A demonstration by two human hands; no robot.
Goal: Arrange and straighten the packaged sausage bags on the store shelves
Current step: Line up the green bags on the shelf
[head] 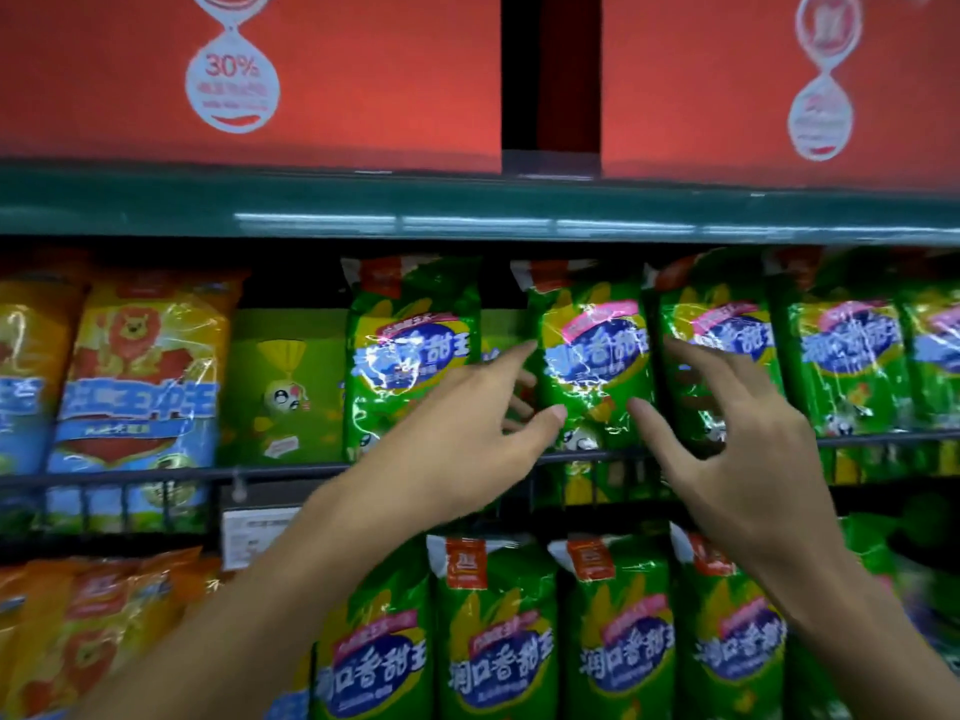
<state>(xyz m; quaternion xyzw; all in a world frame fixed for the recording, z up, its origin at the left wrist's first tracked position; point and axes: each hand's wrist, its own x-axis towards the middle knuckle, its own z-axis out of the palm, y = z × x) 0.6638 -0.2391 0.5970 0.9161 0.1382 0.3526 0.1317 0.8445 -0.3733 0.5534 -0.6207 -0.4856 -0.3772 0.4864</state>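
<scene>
Several green sausage bags stand upright in a row on the middle shelf behind a wire rail. One green bag stands between my two hands. My left hand has its fingers spread at the bag's left edge, fingertips touching or just short of it. My right hand is spread at its right edge, thumb near the bag's lower front, fingers over the neighbouring green bag. Neither hand has closed on a bag. Another green bag stands to the left, partly behind my left hand.
Yellow-orange sausage bags fill the shelf's left part, with a gap showing a green backing card. More green bags stand on the lower shelf. A green shelf edge and red boxes sit above. A price tag hangs on the rail.
</scene>
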